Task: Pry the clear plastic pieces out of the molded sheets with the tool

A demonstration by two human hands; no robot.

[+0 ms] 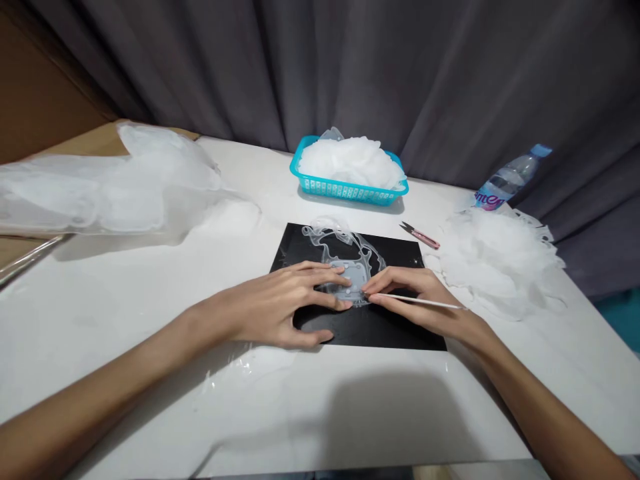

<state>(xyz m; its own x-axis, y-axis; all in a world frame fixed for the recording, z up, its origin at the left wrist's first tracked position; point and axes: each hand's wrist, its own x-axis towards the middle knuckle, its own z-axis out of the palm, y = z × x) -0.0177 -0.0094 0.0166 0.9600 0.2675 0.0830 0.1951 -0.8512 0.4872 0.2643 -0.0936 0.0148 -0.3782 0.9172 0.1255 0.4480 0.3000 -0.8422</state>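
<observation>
While the left hand (283, 293) rests with its fingers spread and gripping nothing, the translucent plastic piece (357, 271) lies flat on the black mat (373, 331), partly beneath those fingertips. At the piece's lower right edge, the right hand (425, 290) has its fingers pinched closed around a thin white stick (420, 301). Farther right, white scraps (500, 260) heap on the tabletop (560, 373).

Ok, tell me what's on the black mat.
A translucent piece, partly under the left hand, and loopy strips lie on the black mat; the right hand holds a thin stick. What the hands cover is hidden.
</observation>
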